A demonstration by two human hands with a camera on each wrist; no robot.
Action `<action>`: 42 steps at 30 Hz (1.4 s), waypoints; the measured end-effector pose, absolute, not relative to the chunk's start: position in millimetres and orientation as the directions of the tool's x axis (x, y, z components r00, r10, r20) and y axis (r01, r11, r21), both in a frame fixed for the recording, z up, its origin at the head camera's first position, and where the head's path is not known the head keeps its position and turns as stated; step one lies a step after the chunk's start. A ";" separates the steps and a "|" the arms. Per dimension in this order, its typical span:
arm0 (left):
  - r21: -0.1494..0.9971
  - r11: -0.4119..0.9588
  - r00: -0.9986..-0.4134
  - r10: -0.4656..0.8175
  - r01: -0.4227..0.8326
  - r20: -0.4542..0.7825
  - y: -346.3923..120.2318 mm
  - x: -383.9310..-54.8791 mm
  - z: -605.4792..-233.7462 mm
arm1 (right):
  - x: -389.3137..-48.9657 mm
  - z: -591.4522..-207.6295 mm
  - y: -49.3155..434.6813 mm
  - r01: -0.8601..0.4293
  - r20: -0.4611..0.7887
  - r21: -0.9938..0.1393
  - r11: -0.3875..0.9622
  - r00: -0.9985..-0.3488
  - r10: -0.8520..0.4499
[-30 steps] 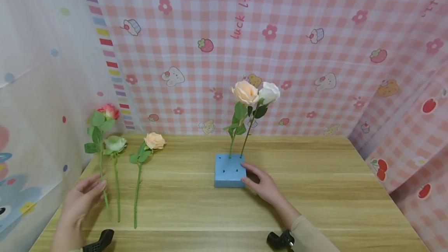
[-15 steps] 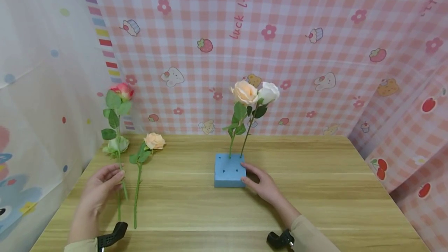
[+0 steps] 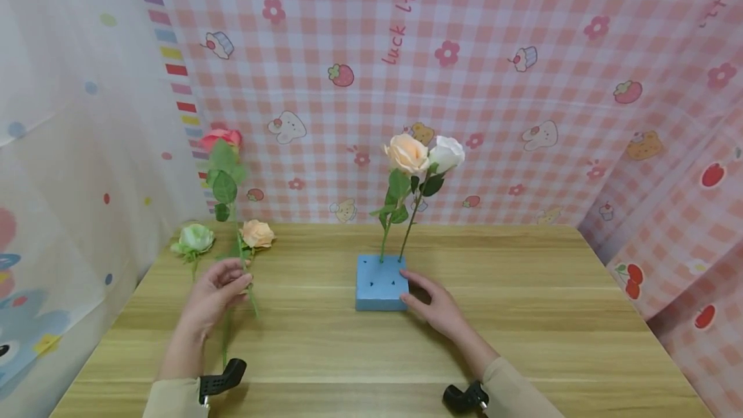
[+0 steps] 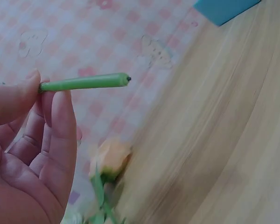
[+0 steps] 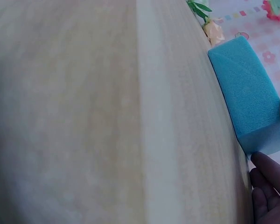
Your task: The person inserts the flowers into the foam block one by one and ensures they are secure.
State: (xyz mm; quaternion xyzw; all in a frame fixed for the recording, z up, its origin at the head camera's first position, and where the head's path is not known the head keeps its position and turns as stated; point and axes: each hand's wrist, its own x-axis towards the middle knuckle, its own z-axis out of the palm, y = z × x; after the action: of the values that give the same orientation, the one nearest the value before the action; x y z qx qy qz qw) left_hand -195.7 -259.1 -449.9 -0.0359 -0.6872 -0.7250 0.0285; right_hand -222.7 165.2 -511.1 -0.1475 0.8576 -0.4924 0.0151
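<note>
My left hand [image 3: 216, 295] pinches the green stem of a pink-red artificial rose [image 3: 223, 140] between thumb and fingers, flower upward, above the table. In the left wrist view the cut stem end [image 4: 98, 81] pokes out past the fingertips. A blue foam block [image 3: 380, 289] with small holes sits mid-table; a peach rose [image 3: 406, 153] and a white rose [image 3: 446, 154] stand in its back holes. Against the block's right side rests my right hand [image 3: 435, 307], its thumb and index finger spread and touching it. The other right fingers are partly hidden in the head view.
Behind the left hand lies another peach rose [image 3: 258, 234], its stem partly covered. A pale green flower [image 3: 194, 239] lies farther left on the wooden table [image 3: 325, 353]. Patterned cloth [image 3: 325, 37] hangs along the table's back and sides.
My left hand has carried the pink-red rose to the right, past the pale green flower and over the lying peach rose's stem. The right hand and block have stayed put.
</note>
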 end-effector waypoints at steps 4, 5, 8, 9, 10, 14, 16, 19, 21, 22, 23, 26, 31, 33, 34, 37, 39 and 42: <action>0.994 -0.020 -0.994 0.022 0.106 0.107 -243.3 -201.5 -448.0 | -222.9 -511.2 165.6 -0.241 0.123 -0.849 0.469 -0.956 -0.268; 0.994 -0.017 -0.994 0.026 0.107 0.108 -239.3 -202.9 -447.4 | -222.9 -511.2 165.6 -0.242 0.124 -0.850 0.468 -0.955 -0.268; 0.995 -0.007 -0.993 0.053 0.104 0.105 -228.3 -206.7 -445.4 | -222.7 -511.1 165.4 -0.247 0.129 -0.849 0.467 -0.954 -0.270; 0.995 -0.007 -0.993 0.062 0.104 0.105 -224.5 -208.0 -444.6 | -222.7 -511.1 165.3 -0.248 0.131 -0.849 0.466 -0.954 -0.270; 0.995 -0.006 -0.992 0.069 0.105 0.105 -220.7 -209.2 -444.0 | -222.6 -511.1 165.3 -0.250 0.132 -0.848 0.467 -0.954 -0.270; 0.992 -0.015 -0.987 0.102 0.124 0.125 -207.1 -214.3 -442.4 | -222.6 -511.2 165.1 -0.251 0.134 -0.849 0.465 -0.954 -0.270; 0.990 -0.021 -0.984 0.116 0.137 0.138 -200.8 -216.7 -442.3 | -222.0 -510.9 165.3 -0.246 0.129 -0.851 0.464 -0.955 -0.268; 0.989 -0.035 -0.980 0.134 0.144 0.148 -191.9 -220.5 -442.2 | -221.8 -510.8 165.3 -0.239 0.123 -0.853 0.464 -0.956 -0.266; 0.989 -0.038 -0.979 0.137 0.145 0.149 -185.6 -223.1 -442.0 | -221.5 -510.7 165.3 -0.233 0.119 -0.854 0.464 -0.958 -0.262; 0.989 -0.038 -0.980 0.136 0.144 0.148 -182.4 -224.8 -442.1 | -221.7 -510.8 165.2 -0.232 0.119 -0.854 0.466 -0.958 -0.260; 0.989 -0.035 -0.980 0.137 0.141 0.144 -179.2 -226.5 -442.1 | -221.7 -510.9 165.1 -0.231 0.118 -0.853 0.468 -0.959 -0.258; 0.990 -0.013 -0.982 0.127 0.142 0.142 -169.2 -232.2 -443.2 | -221.9 -510.9 164.9 -0.230 0.120 -0.851 0.472 -0.960 -0.253; 0.988 0.034 -0.984 0.107 0.148 0.144 -153.8 -242.1 -446.0 | -222.8 -510.9 164.1 -0.244 0.136 -0.847 0.472 -0.958 -0.251; 0.986 0.059 -0.983 0.104 0.158 0.151 -148.5 -245.7 -446.4 | -223.1 -510.7 163.9 -0.245 0.138 -0.848 0.470 -0.958 -0.252; 0.984 0.072 -0.983 0.101 0.162 0.154 -145.9 -247.3 -446.5 | -223.2 -510.6 163.9 -0.246 0.138 -0.847 0.471 -0.958 -0.252; 0.979 0.115 -0.982 0.098 0.169 0.159 -139.0 -250.9 -445.2 | -223.2 -510.2 164.0 -0.244 0.134 -0.846 0.473 -0.958 -0.253; 0.976 0.140 -0.983 0.098 0.168 0.155 -134.8 -252.9 -444.1 | -223.0 -510.0 164.1 -0.244 0.134 -0.847 0.473 -0.958 -0.254; 0.970 0.180 -0.984 0.102 0.162 0.145 -128.8 -256.2 -441.9 | -223.0 -510.0 164.4 -0.246 0.135 -0.850 0.466 -0.957 -0.258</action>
State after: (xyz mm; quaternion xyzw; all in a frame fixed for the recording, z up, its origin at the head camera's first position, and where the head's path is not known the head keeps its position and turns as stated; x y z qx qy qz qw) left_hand -256.2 -128.8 -441.9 -0.0860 -0.7678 -0.6345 0.0237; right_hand -223.0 164.4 -510.0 -0.1469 0.8562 -0.4952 0.0061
